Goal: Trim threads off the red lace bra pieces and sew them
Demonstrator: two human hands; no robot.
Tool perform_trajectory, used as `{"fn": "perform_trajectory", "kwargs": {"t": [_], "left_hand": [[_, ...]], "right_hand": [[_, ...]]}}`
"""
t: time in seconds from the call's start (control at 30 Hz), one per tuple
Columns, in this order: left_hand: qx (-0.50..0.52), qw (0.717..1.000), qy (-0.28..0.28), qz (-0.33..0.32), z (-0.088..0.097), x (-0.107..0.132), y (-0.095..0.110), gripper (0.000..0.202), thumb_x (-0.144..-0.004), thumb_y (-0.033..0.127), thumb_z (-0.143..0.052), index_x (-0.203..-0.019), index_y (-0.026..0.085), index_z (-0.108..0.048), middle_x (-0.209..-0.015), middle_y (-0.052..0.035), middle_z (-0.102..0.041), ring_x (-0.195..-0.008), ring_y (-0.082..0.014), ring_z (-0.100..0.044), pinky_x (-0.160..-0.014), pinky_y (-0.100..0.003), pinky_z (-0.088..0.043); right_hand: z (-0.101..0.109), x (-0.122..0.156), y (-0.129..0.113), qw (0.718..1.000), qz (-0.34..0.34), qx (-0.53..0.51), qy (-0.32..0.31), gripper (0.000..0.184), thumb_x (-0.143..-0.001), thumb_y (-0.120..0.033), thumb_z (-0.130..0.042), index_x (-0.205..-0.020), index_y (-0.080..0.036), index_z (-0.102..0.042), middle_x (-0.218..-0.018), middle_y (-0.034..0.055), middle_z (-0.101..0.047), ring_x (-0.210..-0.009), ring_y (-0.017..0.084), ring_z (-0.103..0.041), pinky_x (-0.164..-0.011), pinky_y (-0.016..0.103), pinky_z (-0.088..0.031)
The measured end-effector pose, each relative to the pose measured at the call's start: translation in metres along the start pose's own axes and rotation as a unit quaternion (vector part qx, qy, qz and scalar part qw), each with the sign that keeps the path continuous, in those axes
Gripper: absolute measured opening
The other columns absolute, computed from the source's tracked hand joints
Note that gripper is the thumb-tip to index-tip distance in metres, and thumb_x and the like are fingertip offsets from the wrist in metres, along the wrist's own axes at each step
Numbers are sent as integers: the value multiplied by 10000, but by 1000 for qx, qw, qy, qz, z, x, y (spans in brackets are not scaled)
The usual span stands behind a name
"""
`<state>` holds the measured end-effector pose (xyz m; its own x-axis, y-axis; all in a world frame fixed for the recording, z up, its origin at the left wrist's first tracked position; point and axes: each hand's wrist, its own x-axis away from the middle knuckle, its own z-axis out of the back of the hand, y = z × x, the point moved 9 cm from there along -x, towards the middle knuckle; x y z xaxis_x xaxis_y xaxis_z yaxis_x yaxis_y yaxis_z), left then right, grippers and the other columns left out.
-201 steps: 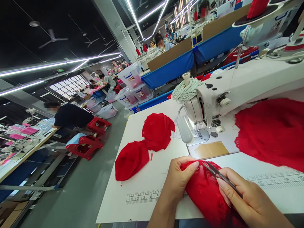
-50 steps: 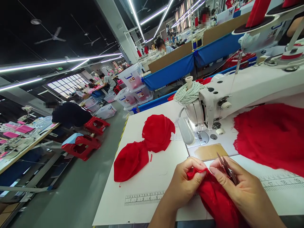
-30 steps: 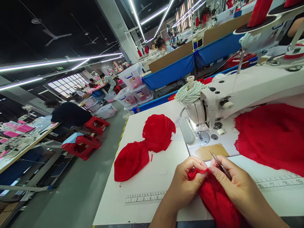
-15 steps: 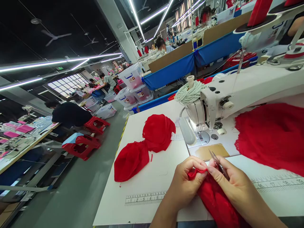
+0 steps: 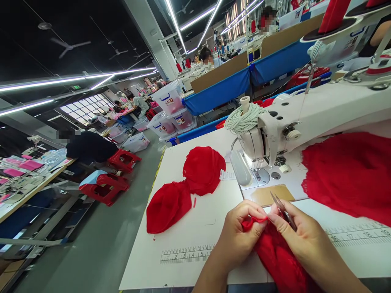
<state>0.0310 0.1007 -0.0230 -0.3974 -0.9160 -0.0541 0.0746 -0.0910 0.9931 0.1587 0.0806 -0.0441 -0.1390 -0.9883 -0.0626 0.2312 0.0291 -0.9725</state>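
Note:
My left hand (image 5: 241,236) is curled and pinches the top edge of a red lace piece (image 5: 279,260) at the near edge of the white sewing table (image 5: 189,228). My right hand (image 5: 301,238) pinches the same edge from the right. Thin metal thread snips (image 5: 282,209) rest in that hand with their tips pointing up and away. Both hands meet at the fabric edge, fingertips almost touching. The lace runs down between my arms and out of view.
A white sewing machine (image 5: 293,122) with a cord coil (image 5: 244,118) stands behind my hands. Two red fabric stacks (image 5: 189,183) lie to the left, and a red lace heap (image 5: 351,175) to the right. Other people sit at benches (image 5: 88,146) across the aisle, near red stools (image 5: 105,187).
Since the earliest frame the snips lifted off the lace and my right hand joined the left in pinching its edge. Over the last second the hands barely shift.

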Motion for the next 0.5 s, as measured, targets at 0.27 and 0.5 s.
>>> {"fn": "perform_trajectory", "kwargs": {"t": [0.27, 0.5], "left_hand": [[-6, 1000, 8, -9, 1, 0, 2, 172, -855, 292, -638, -745, 164, -604, -873, -76, -627, -841, -189, -585, -778, -300, -454], [-10, 1000, 12, -8, 2, 0, 1, 210, -854, 345, -642, -745, 170, -606, -880, -78, -633, -856, -196, -596, -789, -305, -463]], "right_hand": [[2, 5, 8, 999, -36, -17, 16, 317, -910, -501, -505, -711, -255, -531, -610, -29, -549, -564, 166, -553, -524, 231, -482], [0, 5, 5, 998, -58, -32, 12, 341, -883, -544, -519, -728, -244, -569, -645, -14, -632, -597, 184, -613, -522, 235, -494]]}}
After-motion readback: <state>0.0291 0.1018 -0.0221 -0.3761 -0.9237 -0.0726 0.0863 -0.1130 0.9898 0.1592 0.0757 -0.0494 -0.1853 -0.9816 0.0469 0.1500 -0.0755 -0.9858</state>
